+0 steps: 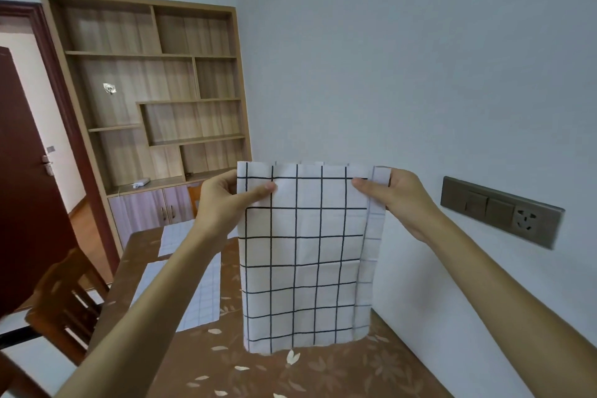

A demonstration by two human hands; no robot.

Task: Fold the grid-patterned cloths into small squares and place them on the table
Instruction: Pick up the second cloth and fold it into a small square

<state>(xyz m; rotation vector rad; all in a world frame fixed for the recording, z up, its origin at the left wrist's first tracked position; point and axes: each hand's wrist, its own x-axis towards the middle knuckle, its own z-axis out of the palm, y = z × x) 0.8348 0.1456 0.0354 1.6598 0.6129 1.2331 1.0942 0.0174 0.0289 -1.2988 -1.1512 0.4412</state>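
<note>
Here the left hand and right hand each pinch a top corner of the grid-patterned cloth, thumbs in front. It hangs folded above the table, by its wall-side edge.

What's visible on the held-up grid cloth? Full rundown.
The grid-patterned cloth is white, thin fabric with black lines, folded double: a back layer with fainter lines peeks out along its top and right edges. It hangs upright, left hand and right hand pinching its top corners. Its lower edge reaches the table; contact unclear.

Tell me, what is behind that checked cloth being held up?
Around the cloth show the pale wall and the brown table. Whatever sits directly behind it is covered.
</note>
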